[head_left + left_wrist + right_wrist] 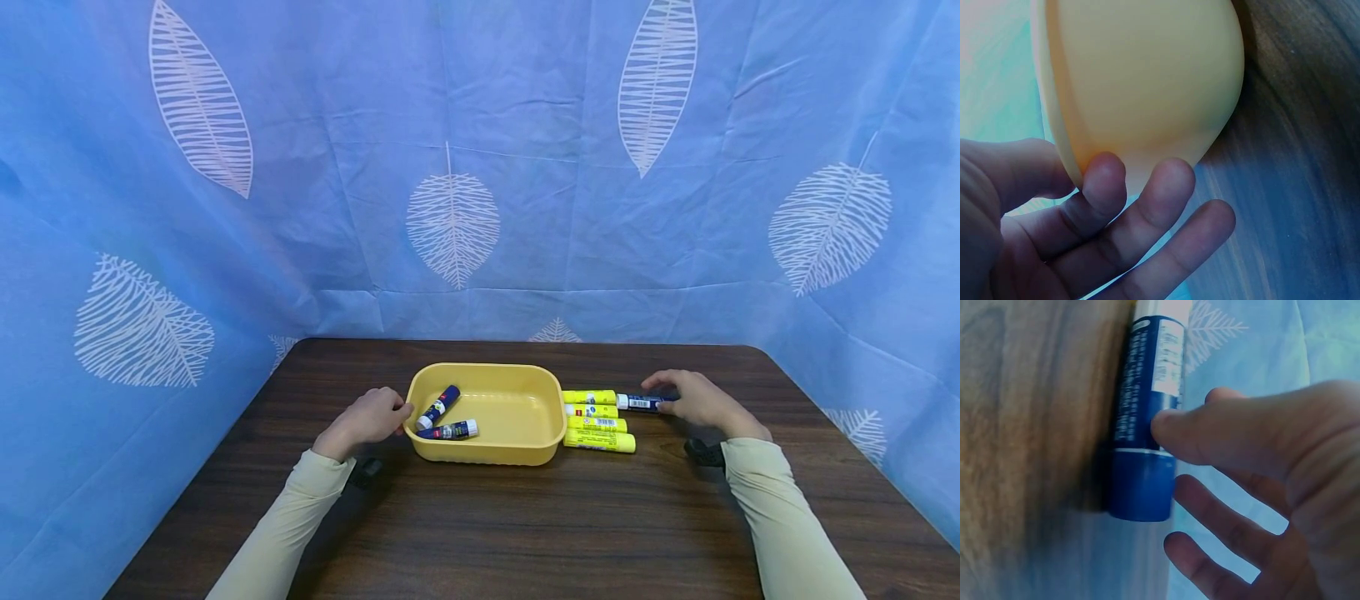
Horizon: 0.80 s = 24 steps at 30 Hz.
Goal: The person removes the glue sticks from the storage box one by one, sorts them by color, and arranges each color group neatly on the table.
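Note:
A yellow plastic tray (487, 454) stands on the table with two dark-blue glue sticks, one (438, 407) leaning at its left side and another (448, 430) near the front. My left hand (372, 415) pinches the tray's left rim, the thumb on one side and fingertips against the outer wall (1141, 81). To the right of the tray, another dark-blue glue stick (643, 403) with a white cap lies on the table. My right hand (701, 400) is over its blue end; the thumb (1179, 431) touches the barrel while the other fingers are spread apart.
Several yellow glue sticks (600, 440) lie side by side against the tray's right side, their ends near the blue one. The dark wooden table (525, 525) reaches back to a blue curtain (525, 225) with white leaf prints.

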Motion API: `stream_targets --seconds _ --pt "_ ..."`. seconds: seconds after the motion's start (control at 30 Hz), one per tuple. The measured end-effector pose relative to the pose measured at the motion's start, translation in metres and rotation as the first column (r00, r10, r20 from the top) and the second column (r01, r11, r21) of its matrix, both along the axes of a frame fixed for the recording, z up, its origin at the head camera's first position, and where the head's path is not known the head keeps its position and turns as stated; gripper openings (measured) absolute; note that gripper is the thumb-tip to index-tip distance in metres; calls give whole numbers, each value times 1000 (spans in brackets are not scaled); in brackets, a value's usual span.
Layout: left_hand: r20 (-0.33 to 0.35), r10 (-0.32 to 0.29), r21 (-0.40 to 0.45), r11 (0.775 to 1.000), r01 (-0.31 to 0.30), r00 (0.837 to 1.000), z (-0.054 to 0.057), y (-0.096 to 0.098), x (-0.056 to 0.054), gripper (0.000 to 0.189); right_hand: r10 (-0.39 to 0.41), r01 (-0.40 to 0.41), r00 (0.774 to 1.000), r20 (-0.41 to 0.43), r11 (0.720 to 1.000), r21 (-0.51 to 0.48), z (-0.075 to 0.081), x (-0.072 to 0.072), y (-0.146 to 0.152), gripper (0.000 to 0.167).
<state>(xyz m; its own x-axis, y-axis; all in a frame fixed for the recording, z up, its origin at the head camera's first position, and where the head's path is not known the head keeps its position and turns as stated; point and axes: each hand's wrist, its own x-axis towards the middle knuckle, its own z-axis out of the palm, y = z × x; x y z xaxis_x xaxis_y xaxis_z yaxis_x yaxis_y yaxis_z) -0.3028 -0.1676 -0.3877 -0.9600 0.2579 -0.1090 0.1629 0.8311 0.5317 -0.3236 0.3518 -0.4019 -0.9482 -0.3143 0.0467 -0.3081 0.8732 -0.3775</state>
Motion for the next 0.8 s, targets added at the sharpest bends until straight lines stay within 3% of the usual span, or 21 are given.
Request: stream_targets --seconds 0.3,0.8 --pt "-5 -4 0 1000 4 1000 1 0 0 37 10 -10 998 -66 1000 2 16 6 -9 34" --pt "11 19 0 1000 -19 1000 0 1 0 34 78 -80 989 -123 997 -11 65 31 -44 37"
